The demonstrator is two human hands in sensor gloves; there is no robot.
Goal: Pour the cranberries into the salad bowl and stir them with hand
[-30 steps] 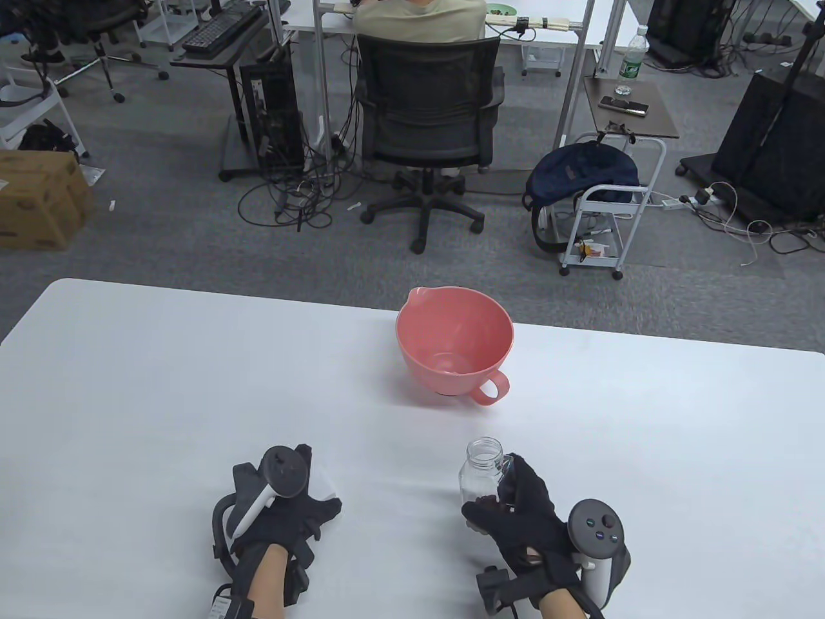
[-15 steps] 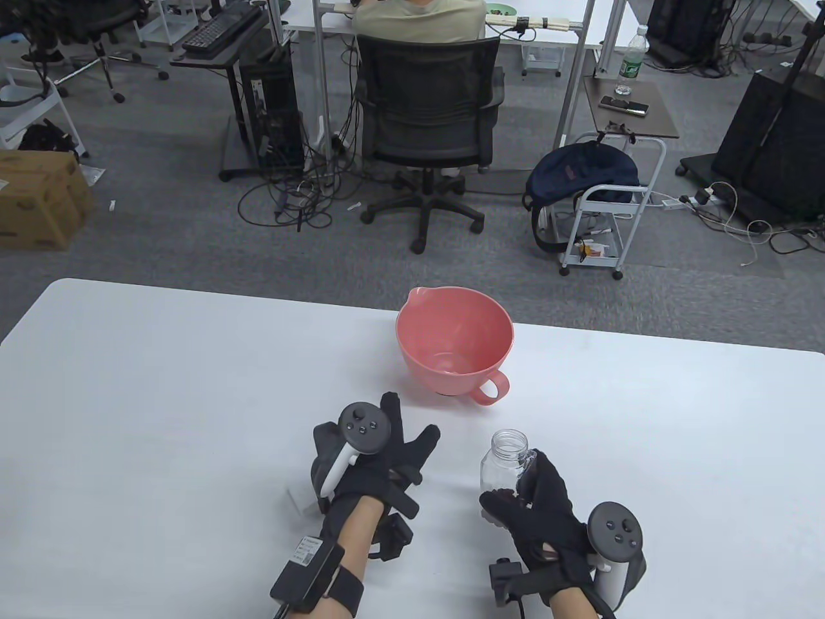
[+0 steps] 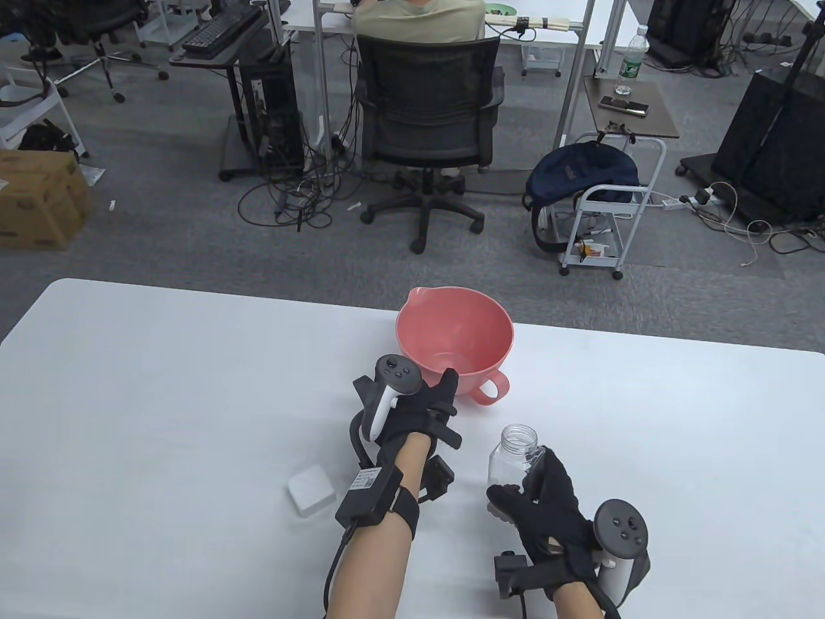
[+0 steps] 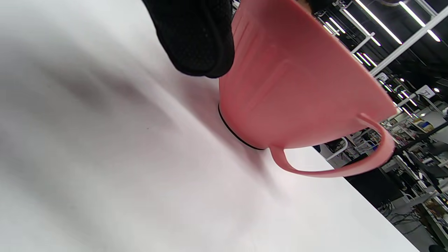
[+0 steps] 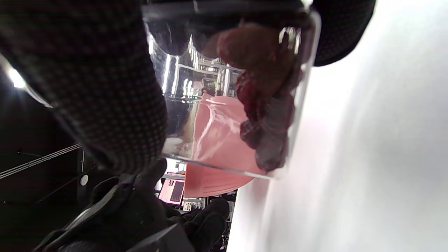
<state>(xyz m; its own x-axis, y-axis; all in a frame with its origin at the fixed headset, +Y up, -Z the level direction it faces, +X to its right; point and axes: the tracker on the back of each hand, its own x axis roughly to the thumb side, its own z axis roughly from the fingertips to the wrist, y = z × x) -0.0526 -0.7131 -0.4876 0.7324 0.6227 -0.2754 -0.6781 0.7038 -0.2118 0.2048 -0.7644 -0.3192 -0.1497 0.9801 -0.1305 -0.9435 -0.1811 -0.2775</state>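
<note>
The pink salad bowl (image 3: 454, 338) stands upright at the middle of the white table (image 3: 161, 387), handle (image 3: 491, 389) pointing toward me. My left hand (image 3: 430, 390) reaches to the bowl's near wall with fingers extended; in the left wrist view a gloved fingertip (image 4: 196, 42) lies close against the bowl (image 4: 297, 87). My right hand (image 3: 538, 500) grips a clear, lidless jar (image 3: 512, 454), held upright to the right of the bowl's handle. In the right wrist view, dark red cranberries (image 5: 269, 115) sit in the bottom of the jar (image 5: 196, 140).
A small white lid (image 3: 311, 491) lies on the table left of my left forearm. Beyond the table's far edge, a person sits in a black office chair (image 3: 425, 109). A white trolley with a dark backpack (image 3: 583, 177) stands to its right.
My left hand left the white lid on the table and moved forward and right to the bowl. My right hand carried the jar slightly right and toward the bowl.
</note>
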